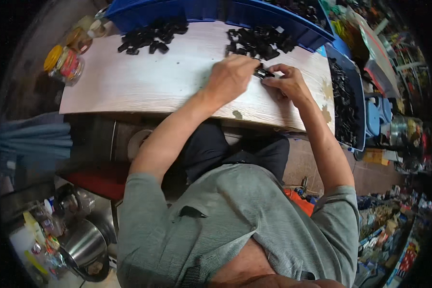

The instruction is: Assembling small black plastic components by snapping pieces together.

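Small black part [262, 72], just one, is sitting between two hands above the right half of one pale table [149, 81], just in front of the right-hand pile. The right hand [291, 85] is pinching its near end between thumb and forefinger. The left hand [231, 77] is lying curled against its other side; whether those fingers are gripping, I cannot tell, since the back of the hand is hiding their tips.

Two heaps of black pieces are lying toward the far edge: a left pile [156, 34] and a right pile [259, 42], both overlapping too much for counting. Two blue bins [161, 10] are standing behind them, running out of the picture at the top. One blue crate [358, 91] is holding more dark pieces at the right. One yellow-lidded jar [66, 65] is standing at the left end, with blurred containers behind it.
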`<state>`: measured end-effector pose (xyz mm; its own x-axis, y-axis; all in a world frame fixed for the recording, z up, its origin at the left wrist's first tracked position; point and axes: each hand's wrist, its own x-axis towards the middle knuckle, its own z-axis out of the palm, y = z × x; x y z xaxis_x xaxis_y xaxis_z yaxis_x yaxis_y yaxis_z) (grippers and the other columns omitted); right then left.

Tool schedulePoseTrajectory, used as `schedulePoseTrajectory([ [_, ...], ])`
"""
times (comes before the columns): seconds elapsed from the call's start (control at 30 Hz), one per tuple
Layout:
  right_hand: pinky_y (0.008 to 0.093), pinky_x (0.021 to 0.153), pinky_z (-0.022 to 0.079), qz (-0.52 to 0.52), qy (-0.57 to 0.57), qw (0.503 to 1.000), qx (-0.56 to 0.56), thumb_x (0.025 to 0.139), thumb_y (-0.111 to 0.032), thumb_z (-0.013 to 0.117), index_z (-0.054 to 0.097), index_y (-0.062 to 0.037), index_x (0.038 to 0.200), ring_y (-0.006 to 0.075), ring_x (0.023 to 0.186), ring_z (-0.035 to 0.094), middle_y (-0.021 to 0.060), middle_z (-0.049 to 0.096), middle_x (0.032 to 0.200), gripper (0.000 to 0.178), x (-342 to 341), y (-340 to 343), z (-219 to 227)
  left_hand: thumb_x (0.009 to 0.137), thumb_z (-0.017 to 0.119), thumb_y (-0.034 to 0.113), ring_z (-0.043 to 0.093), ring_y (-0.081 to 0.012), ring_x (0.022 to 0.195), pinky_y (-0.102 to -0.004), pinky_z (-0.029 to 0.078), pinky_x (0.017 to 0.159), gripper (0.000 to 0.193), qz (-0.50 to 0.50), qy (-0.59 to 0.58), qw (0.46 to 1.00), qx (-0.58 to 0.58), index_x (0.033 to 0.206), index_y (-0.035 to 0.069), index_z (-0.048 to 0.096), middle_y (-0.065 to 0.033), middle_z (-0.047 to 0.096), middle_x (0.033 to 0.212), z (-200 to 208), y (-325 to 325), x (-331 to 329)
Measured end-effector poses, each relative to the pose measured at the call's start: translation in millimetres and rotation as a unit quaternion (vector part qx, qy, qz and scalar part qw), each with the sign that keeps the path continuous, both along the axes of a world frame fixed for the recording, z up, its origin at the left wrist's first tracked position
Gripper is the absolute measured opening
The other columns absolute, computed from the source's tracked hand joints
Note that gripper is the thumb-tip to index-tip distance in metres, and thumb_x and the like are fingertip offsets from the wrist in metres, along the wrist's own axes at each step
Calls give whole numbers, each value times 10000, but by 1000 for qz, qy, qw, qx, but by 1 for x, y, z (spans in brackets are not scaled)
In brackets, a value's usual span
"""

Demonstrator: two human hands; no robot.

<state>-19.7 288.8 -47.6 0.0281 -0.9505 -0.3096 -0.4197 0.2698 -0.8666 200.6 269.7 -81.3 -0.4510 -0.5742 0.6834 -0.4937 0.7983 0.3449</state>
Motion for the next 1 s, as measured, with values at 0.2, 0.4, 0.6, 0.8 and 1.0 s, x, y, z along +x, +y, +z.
schedulePoseTrajectory([
  [0.2, 240, 431, 384, 22, -13, 1000, -1, 822, -124, 810, 702, -41, 1066, 81, 480, 516, -11, 618, 660, 279, 8, 4, 2, 902, 622, 10, 722, -269, 858, -366, 610, 729, 220, -41, -42, 998, 8, 1096, 46, 720, -103, 740, 976, -5, -9, -23],
  [0.4, 253, 427, 372, 15, -11, 1000, -8, 827, -127, 817, 720, -6, 1077, 81, 482, 515, 11, 623, 655, 294, 7, 7, 0, 869, 686, 34, 714, -291, 854, -384, 590, 726, 236, -91, -32, 995, 34, 1104, 47, 710, -109, 717, 964, -9, -10, -14],
  [0.6, 254, 437, 390, 24, 17, 999, -12, 819, -127, 824, 720, -6, 1090, 80, 497, 523, 25, 651, 709, 315, 7, 6, -1, 866, 678, 13, 709, -289, 886, -385, 585, 741, 260, -100, 10, 995, 14, 1121, 60, 699, -109, 702, 997, -11, -6, -15],
  [0.8, 245, 409, 325, 25, 0, 999, -34, 826, -143, 832, 708, -5, 1058, 68, 442, 485, 1, 598, 607, 297, 6, 6, -5, 845, 650, -12, 688, -281, 870, -379, 577, 751, 306, -87, -42, 995, 31, 1146, 41, 658, -91, 677, 998, -2, 8, -13],
  [1.0, 241, 412, 327, 36, 28, 998, -34, 826, -149, 840, 709, -10, 1074, 67, 445, 486, 3, 606, 626, 314, 3, 4, -7, 823, 628, -16, 656, -258, 994, -392, 561, 852, 374, -41, -49, 998, -3, 1191, 51, 653, -77, 672, 1025, -7, 18, -12],
])
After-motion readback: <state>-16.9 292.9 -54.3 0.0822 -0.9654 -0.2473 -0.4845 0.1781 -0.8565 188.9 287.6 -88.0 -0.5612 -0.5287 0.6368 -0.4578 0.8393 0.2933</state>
